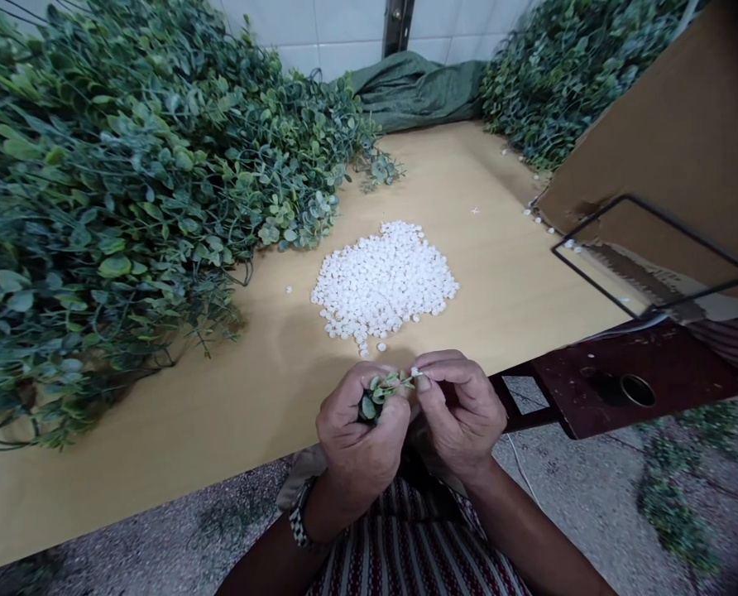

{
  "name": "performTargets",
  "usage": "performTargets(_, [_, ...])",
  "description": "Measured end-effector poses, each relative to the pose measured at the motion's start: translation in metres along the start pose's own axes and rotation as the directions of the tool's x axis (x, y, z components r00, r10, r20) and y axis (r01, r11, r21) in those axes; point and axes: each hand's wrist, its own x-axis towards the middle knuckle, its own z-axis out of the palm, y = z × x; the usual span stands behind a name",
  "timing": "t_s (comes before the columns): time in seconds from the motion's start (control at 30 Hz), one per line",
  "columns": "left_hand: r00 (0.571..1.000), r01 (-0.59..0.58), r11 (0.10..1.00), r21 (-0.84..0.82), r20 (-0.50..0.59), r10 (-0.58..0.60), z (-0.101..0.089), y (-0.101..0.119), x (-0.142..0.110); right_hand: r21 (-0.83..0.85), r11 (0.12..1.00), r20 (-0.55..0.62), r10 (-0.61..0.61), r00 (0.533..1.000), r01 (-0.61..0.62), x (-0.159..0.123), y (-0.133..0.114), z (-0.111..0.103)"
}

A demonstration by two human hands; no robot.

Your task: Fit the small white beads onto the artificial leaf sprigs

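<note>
My left hand (pixel 357 434) is closed round a small green artificial sprig (pixel 382 391), its leaves sticking out above my fist. My right hand (pixel 459 410) pinches a tiny white piece (pixel 416 373) against the tip of that sprig. Both hands hover at the near edge of the light wooden table (pixel 251 397). Just beyond them a heap of small white pieces (pixel 385 281) lies on the table.
A large pile of artificial foliage (pixel 114 199) covers the table's left side; more foliage (pixel 567 66) sits at the back right. A cardboard sheet (pixel 673 149) and a black wire frame (pixel 651 257) stand right. A dark red bench (pixel 623 389) adjoins the table. Green cloth (pixel 412 87) lies at the back.
</note>
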Motion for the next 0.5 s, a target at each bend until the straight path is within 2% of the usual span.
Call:
performTargets(0.33, [1.000, -0.001, 1.000, 0.027, 0.015, 0.001, 0.0022, 0.0007, -0.0026, -0.008, 1.000, 0.000, -0.015, 1.000, 0.015, -0.0038, 0.0008, -0.0012])
performTargets(0.5, [0.998, -0.045, 0.998, 0.040, 0.033, 0.044, 0.0015, 0.0011, -0.0035, -0.014, 0.999, 0.000, -0.032, 0.999, 0.032, -0.0054, 0.0014, -0.0019])
